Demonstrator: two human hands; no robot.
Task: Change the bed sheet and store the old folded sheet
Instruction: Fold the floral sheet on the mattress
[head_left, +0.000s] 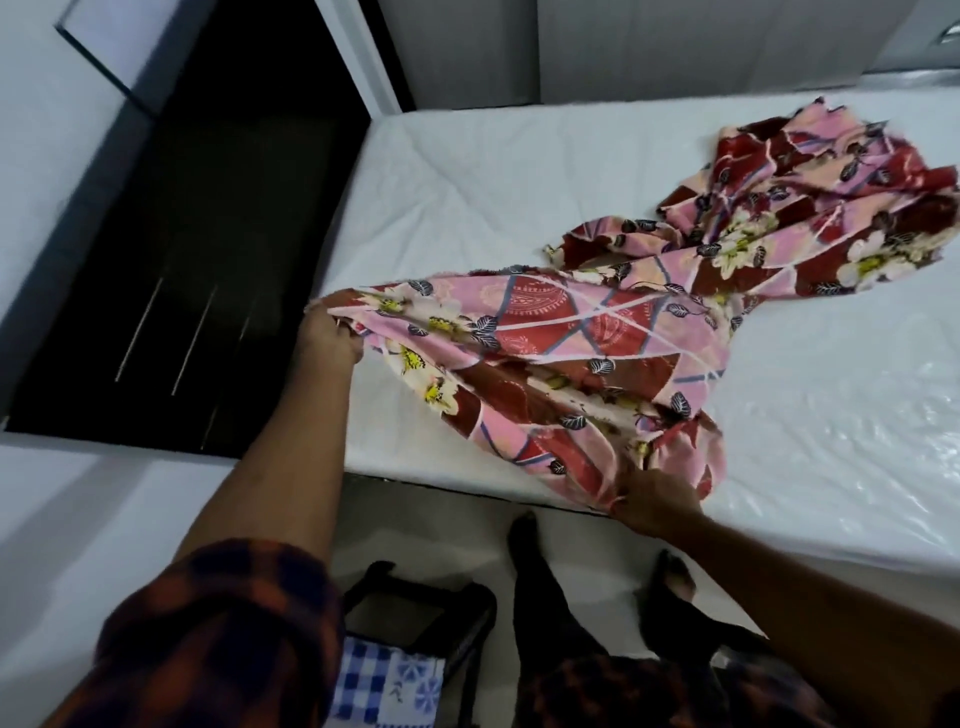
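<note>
Since the sheet (571, 353) lies bunched on the bed (467, 182), left hand (330, 338) and right hand (654, 501) clamp fingers on its near edge, probably to spread it.

We see dim, cool light, glare on the mattress (857, 415) at four o'clock, a blurred sleeve (218, 639) at seven, bowed edges.

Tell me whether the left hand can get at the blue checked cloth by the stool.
Probably not yet: the left hand grips the floral sheet on the mattress. Nothing covers the cloth, so letting go should free the way.
</note>
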